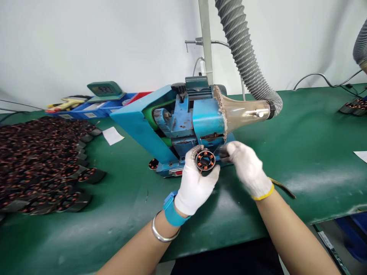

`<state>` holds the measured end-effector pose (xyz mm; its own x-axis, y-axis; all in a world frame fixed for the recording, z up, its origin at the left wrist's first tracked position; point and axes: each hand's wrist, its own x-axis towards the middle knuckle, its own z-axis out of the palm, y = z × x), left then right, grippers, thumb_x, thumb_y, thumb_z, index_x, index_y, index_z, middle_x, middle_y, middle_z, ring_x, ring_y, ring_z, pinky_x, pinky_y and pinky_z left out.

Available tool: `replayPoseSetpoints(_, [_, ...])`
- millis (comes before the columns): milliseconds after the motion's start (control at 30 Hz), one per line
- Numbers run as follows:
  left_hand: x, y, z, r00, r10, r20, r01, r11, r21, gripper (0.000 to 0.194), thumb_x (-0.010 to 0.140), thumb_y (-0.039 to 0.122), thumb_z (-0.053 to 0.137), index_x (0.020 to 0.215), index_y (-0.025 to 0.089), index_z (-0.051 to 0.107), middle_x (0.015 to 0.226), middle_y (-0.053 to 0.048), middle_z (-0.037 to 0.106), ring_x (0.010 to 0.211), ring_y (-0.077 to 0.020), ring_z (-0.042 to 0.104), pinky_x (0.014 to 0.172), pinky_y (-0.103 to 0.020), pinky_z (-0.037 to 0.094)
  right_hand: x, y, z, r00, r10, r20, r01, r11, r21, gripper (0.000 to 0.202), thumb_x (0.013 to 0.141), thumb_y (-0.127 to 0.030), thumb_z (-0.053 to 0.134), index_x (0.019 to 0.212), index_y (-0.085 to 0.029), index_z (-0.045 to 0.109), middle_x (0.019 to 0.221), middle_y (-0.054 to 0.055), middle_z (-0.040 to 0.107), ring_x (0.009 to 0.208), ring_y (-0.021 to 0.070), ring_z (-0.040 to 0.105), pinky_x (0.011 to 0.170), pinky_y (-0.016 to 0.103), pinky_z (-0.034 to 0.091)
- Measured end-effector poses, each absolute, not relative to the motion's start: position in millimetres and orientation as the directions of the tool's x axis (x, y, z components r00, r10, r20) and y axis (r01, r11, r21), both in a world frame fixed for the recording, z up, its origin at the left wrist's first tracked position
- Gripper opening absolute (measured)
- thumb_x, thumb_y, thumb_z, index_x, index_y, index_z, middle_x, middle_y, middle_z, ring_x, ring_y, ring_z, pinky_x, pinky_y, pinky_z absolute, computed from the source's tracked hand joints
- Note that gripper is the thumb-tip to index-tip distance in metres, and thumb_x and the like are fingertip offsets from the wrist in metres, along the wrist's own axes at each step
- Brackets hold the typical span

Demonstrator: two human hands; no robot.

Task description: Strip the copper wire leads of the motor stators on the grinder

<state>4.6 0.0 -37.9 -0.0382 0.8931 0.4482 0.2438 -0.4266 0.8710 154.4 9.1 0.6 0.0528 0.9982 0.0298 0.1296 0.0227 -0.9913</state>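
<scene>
One green table [126, 214], and a blue machine [208, 114] stood toward its back edge! Wound cores [43, 160] lay heaped at left. The right hand [246, 164] bunched its fingers, on what I couldn't tell; the left hand [195, 187] pinched. By the back edge a clock [105, 89] read 9:27, and that finger pinch held a copper-wound ring [205, 167], before the machine!

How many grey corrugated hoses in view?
2. One hose drops from the top edge to the tapered clear hood at the blue machine; the second hose is cut off at the right edge.
</scene>
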Motion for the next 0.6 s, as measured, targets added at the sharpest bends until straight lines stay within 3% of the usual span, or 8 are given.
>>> replayPoseSetpoints(67, [5,-1,-38,0.015,0.914,0.406,0.187,-0.401,0.897,0.056,0.076,0.024,0.064,0.127,0.019,0.040,0.122,-0.011,0.058,0.112,-0.0215,0.059,0.099,-0.039,0.048,145,4,-5,-0.086,0.991,0.100,0.208,0.116,-0.971,0.032,0.084,-0.046,0.058,0.104,-0.022,0.063,0.094,0.002,0.069,0.086,0.0182,0.064,0.079,0.031,0.052])
replayPoseSetpoints(167, [6,1,-35,0.009,0.934,0.357,0.103,-0.356,0.929,0.053,0.074,0.028,0.067,0.121,0.018,0.045,0.119,-0.012,0.062,0.109,-0.0229,0.062,0.097,-0.040,0.050,137,1,-14,-0.144,0.963,0.227,0.144,0.247,-0.958,0.036,0.088,-0.038,0.053,0.119,-0.020,0.057,0.111,0.004,0.066,0.103,0.0187,0.061,0.093,0.032,0.048])
replayPoseSetpoints(400, [9,9,-20,-0.122,0.946,0.299,0.060,-0.293,0.954,0.053,0.063,0.026,0.074,0.111,0.014,0.054,0.107,-0.012,0.068,0.099,-0.0241,0.067,0.091,-0.040,0.054,131,13,-13,-0.136,0.966,0.221,0.006,0.224,-0.974,0.032,0.091,-0.039,0.050,0.113,-0.018,0.061,0.097,0.002,0.068,0.098,0.0168,0.062,0.086,0.026,0.050])
replayPoseSetpoints(600, [12,10,-8,-0.121,0.942,0.314,0.093,-0.304,0.948,0.046,0.061,0.026,0.075,0.103,0.014,0.058,0.099,-0.009,0.071,0.091,-0.0227,0.069,0.087,-0.037,0.056,128,15,-9,-0.076,0.972,0.222,-0.063,0.218,-0.974,0.029,0.090,-0.037,0.052,0.109,-0.018,0.063,0.102,0.001,0.069,0.098,0.0147,0.063,0.089,0.023,0.048])
